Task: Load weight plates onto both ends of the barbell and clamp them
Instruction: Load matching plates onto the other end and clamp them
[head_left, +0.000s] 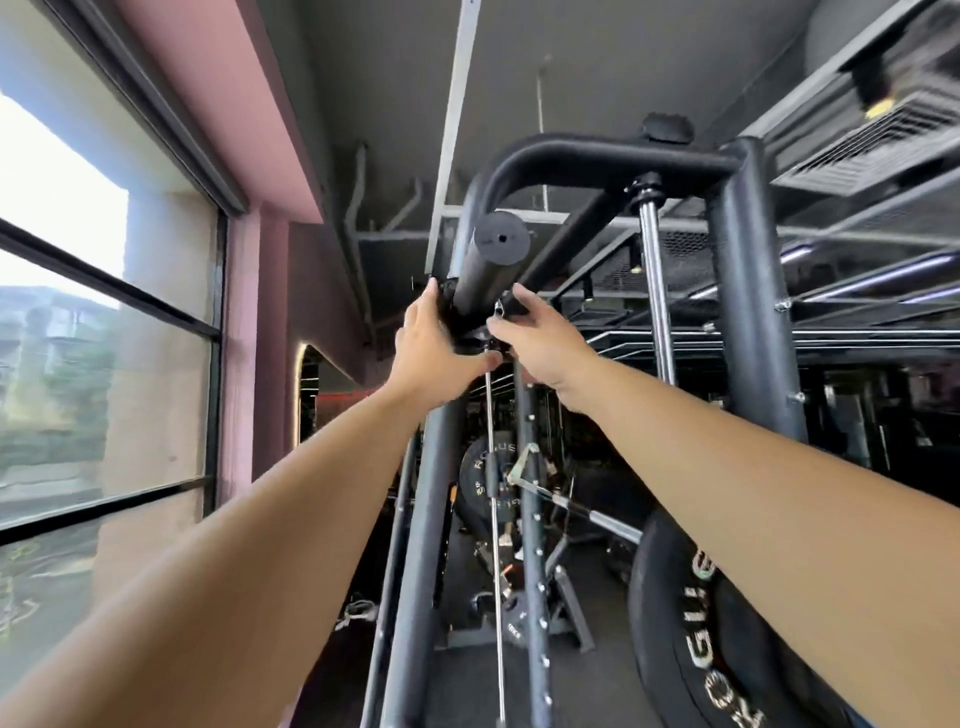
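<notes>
Forearms reach up from the bottom corners to frame centre. There the left hand and right hand both curl round a black clamp at the base of the barbell sleeve, whose end faces the camera. Lettered weight plate at lower right, second plate low centre.

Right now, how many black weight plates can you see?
3. A large black rubber weight plate with white lettering at lower right; a second lettered plate in the background, centre; a small one low beneath it. More may be hidden in the dark background.
</notes>
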